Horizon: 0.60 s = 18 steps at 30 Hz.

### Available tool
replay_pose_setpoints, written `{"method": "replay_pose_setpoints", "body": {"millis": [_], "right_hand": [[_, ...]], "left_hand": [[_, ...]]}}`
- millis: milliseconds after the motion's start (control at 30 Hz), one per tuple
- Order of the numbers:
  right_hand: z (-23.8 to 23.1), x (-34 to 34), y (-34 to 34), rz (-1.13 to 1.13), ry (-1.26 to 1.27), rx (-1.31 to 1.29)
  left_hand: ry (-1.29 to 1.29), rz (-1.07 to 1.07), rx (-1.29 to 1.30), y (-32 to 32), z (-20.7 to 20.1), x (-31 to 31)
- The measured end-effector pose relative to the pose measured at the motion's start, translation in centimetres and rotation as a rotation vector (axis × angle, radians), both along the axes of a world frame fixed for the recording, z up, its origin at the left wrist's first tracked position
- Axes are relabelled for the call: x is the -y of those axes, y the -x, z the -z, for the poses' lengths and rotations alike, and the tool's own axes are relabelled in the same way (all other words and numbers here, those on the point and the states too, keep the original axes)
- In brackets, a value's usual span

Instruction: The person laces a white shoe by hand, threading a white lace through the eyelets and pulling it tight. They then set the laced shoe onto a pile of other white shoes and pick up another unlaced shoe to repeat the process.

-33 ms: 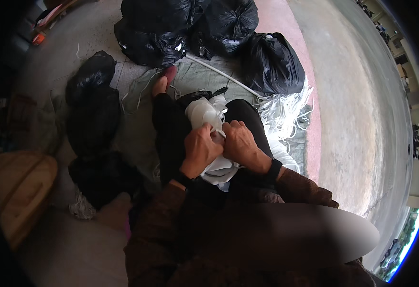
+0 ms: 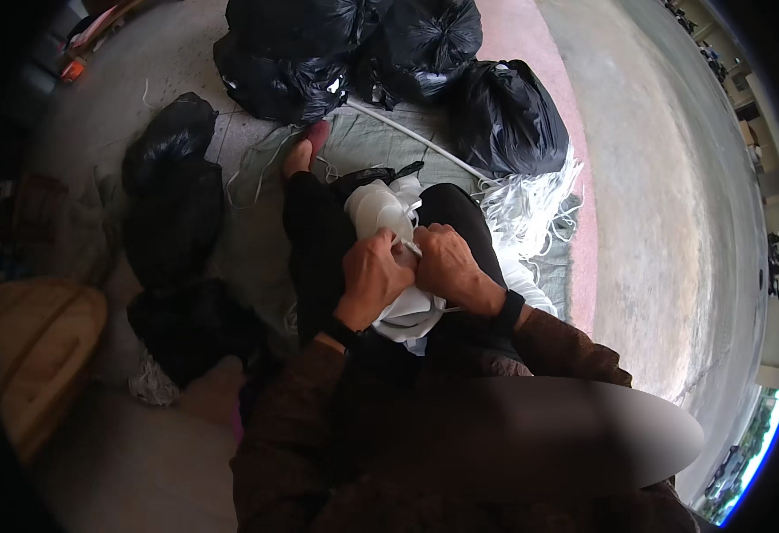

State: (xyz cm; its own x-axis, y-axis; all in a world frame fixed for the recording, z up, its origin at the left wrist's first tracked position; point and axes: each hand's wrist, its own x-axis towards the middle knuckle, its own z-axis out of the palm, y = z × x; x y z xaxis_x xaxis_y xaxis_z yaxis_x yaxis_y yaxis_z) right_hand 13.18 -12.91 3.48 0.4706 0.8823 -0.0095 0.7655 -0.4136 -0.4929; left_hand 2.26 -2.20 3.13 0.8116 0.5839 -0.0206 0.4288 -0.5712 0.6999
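A bundle of white, rounded, cup-like pieces (image 2: 379, 213) lies in my lap between my black-trousered legs, one part reaching beyond my hands and another toward me. Over the middle of it, my left hand (image 2: 377, 277) is closed, thumb and fingers bent together at a white cord (image 2: 411, 247). Close on its right, my right hand (image 2: 453, 268) is also closed, with knuckles up, on the same cord. Their fingertips nearly meet, hiding part of the cord and the bundle's middle. What exactly the white pieces are, I cannot tell.
Black plastic bags (image 2: 425, 44) are heaped ahead; another bag (image 2: 514, 120) stands to the right. Loose white cords (image 2: 527, 213) pile beside my right leg. A pale rod (image 2: 416, 135) lies on the green ground sheet (image 2: 265, 169). Dark bags (image 2: 174, 222) and a wooden board (image 2: 43, 346) are left.
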Motion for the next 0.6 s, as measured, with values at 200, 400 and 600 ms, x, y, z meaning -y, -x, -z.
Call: {"method": "replay_pose_setpoints", "body": {"millis": [200, 400, 600], "right_hand": [[-0.2, 1.6, -2.4, -0.163, -0.224, -0.302], [0.5, 1.9, -2.5, -0.165, -0.349, -0.318], [-1.4, 3.4, -1.3, 0.033, -0.244, -0.137]], "left_hand": [[0.001, 0.089, 0.077, 1.0, 0.4, 0.6], [-0.395, 0.241, 0.173, 0.0, 1.6, 1.0], [-0.348, 0.26, 0.0, 2.0, -1.9, 0.2]]}}
